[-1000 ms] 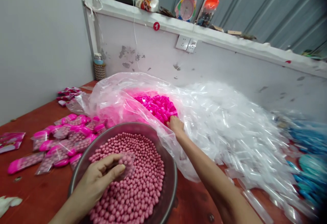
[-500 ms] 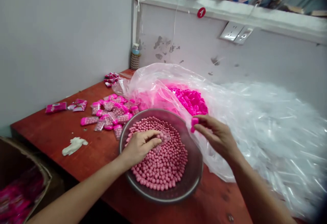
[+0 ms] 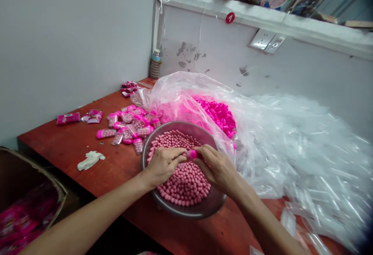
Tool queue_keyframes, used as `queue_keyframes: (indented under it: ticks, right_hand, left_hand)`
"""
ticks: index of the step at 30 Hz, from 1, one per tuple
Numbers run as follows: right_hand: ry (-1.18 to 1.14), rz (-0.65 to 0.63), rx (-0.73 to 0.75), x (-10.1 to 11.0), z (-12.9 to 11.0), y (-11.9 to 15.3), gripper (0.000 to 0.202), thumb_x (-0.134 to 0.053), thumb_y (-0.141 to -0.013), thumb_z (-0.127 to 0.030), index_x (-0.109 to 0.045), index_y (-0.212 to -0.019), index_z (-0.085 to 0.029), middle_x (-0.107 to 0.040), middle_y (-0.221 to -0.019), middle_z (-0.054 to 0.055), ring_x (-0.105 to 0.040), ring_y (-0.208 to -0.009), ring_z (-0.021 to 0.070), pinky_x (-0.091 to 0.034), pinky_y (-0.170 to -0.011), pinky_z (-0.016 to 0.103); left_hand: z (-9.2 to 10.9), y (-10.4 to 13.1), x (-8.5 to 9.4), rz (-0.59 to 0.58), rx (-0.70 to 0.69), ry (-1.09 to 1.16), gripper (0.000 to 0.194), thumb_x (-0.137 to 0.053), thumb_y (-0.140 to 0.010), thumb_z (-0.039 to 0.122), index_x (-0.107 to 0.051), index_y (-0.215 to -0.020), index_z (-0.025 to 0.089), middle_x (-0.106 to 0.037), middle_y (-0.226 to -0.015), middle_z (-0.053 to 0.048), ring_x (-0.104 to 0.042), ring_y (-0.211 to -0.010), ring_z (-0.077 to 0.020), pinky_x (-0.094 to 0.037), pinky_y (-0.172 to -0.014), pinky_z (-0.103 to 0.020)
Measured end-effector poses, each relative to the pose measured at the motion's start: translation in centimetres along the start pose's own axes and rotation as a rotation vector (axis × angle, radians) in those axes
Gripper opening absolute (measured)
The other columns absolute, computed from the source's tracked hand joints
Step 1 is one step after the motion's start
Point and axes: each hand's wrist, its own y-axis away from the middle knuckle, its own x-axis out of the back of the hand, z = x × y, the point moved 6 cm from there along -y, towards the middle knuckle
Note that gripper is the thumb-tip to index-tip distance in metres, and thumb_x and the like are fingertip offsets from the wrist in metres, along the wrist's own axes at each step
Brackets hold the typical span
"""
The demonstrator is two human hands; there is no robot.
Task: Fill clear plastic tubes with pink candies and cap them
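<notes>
A small clear plastic container [image 3: 187,155] is gripped by the left hand [image 3: 163,165] and a bright pink plastic cap [image 3: 193,153] by the right hand [image 3: 218,166], held together above the round dark bowl [image 3: 215,197] of pink beads [image 3: 183,189].

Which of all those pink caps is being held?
The cap in the right hand, above the bowl of beads; the others sit in the plastic bag or on filled tubes.

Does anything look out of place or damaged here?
A crumpled white scrap lies loose on the red table, apart from the pink-capped containers; it looks discarded. The wall behind has dark patches, perhaps flaking.
</notes>
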Motion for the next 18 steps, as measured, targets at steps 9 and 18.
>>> queue_keyframes:
  ticks: [9,18]
  right_hand:
    - [-0.143,0.080,-0.124,-0.3,0.6,0.9,0.019,-0.047,-0.085,-0.024,-0.057,-0.101,-0.018,-0.060,-0.088,0.008,-0.057,-0.081,0.0180,-0.045,-0.073,0.030]
    - [-1.182,0.365,-0.568,-1.4,2.3,3.2,0.034,-0.069,-0.068,-0.028,-0.062,-0.100,-0.023,-0.064,-0.101,0.003,-0.061,-0.080,0.0161,-0.051,-0.073,0.031]
  left_hand:
    - [-1.1,-0.1,-0.6,-0.041,0.048,0.214,0.020,-0.054,-0.078,0.027,-0.071,-0.082,0.017,-0.071,-0.081,-0.005,-0.062,-0.076,-0.0187,-0.045,-0.071,-0.027]
    - [-3.7,-0.7,-1.0,-0.020,0.337,0.837,0.038,-0.066,-0.066,0.035,-0.068,-0.094,0.009,-0.070,-0.078,-0.009,-0.064,-0.065,-0.0161,-0.051,-0.063,-0.030]
